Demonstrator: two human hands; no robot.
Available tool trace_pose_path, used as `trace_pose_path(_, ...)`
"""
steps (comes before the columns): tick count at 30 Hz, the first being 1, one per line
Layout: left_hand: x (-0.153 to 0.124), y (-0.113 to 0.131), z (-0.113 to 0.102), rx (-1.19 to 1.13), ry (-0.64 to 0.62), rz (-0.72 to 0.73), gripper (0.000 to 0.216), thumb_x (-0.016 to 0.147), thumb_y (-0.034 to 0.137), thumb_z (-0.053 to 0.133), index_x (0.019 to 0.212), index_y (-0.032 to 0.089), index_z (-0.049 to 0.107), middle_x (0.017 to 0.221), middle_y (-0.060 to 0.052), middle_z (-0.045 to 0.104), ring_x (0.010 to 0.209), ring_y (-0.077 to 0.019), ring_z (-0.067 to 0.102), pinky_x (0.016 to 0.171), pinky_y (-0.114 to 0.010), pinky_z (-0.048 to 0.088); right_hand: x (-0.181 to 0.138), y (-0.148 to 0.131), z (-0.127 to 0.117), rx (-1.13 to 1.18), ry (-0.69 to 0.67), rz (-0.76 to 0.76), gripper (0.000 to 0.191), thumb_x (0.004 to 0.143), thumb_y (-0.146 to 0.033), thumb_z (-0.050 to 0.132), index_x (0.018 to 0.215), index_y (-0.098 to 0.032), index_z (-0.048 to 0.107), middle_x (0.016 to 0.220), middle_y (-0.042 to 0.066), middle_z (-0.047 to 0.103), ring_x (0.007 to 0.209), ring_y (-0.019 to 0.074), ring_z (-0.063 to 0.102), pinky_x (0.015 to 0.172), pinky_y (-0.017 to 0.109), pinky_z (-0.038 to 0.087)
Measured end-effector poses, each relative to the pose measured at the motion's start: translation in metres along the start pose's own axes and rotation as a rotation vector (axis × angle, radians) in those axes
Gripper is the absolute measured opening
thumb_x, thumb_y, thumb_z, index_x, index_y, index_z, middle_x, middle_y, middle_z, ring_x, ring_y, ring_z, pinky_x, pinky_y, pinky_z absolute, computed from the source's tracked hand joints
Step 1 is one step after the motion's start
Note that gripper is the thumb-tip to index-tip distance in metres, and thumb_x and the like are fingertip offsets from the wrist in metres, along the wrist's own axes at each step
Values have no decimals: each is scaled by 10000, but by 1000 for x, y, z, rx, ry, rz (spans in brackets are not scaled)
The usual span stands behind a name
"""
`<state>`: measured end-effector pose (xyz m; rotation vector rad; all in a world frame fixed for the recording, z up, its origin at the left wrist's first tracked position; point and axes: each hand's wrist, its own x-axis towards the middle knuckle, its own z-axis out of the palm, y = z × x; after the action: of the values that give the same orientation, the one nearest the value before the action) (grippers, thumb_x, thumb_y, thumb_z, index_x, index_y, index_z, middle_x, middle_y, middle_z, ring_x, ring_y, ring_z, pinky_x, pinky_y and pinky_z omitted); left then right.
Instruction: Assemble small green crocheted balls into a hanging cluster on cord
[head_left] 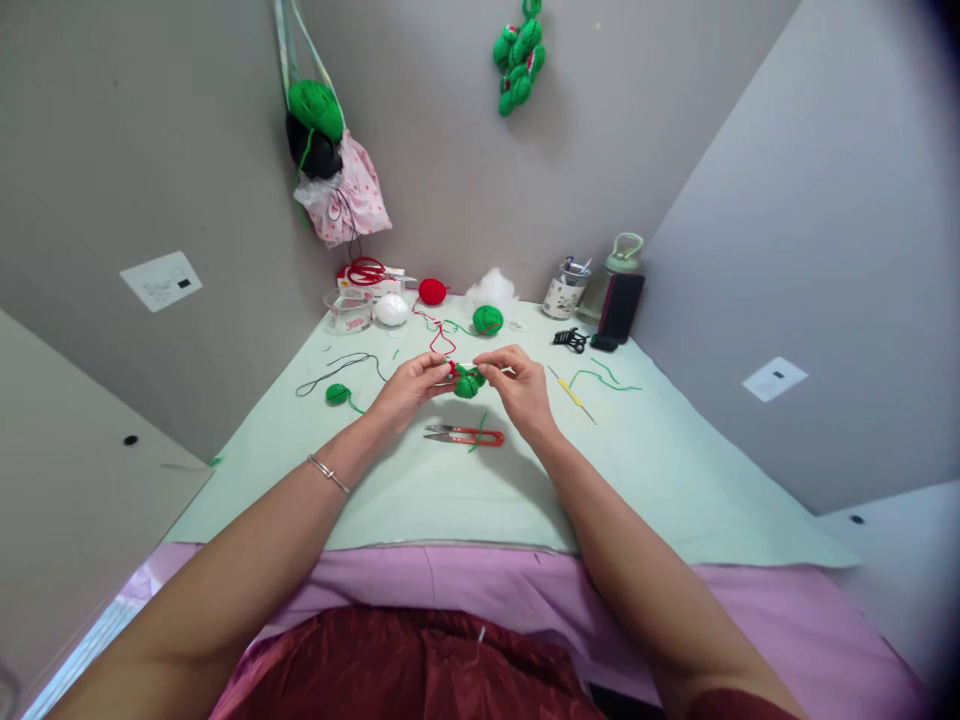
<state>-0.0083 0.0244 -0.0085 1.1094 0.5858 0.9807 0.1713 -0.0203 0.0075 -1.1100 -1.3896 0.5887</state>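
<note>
Over the table's middle, my left hand [412, 388] is closed on the left side of a small green crochet piece [468, 384] with red yarn at its left end. My right hand [516, 388] pinches at the upper right of the piece, where a thin pale needle-like rod runs between both hands. Red yarn [442, 342] loops up behind the fingers toward a red yarn ball [432, 291]. Below the hands lie orange-handled thread snips [465, 436], a green yarn scrap across them. A yellow-handled crochet hook [571, 394] rests right of my right hand.
Behind stand a green yarn ball [487, 320], white stuffing [491, 290], a clear tub [349, 312], a white ball [391, 310], a pen cup [566, 292] and a phone [622, 308]. A small green ball [337, 394] lies left. Walls enclose the table.
</note>
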Motion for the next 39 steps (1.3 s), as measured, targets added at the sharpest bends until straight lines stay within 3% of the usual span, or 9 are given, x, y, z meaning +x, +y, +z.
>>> trace_pose_path(22,-2,3,0,64,-31,-48,347,712,442,811,852,153,678,865,-49,684,825,-168,632,866,-325,468,-2,0,-1,-137,-39,-90,121,812,-223,643,803,-252,760,803,13,562,739,153,532,695,315,426)
trace_pose_path(32,-5,6,1,86,-107,-88,282,773,418,762,879,173,671,764,5,616,636,-96,522,630,-241,386,1,-6,-7,-26,-198,-36,71,777,-263,699,775,-249,769,774,6,576,722,146,527,694,307,427)
trace_pose_path(39,-6,5,1,81,-76,-91,271,758,393,780,857,163,677,739,8,611,630,-89,512,620,-231,387,-2,-4,0,6,-196,-19,60,765,-278,716,767,-243,765,767,4,589,694,137,535,655,295,434)
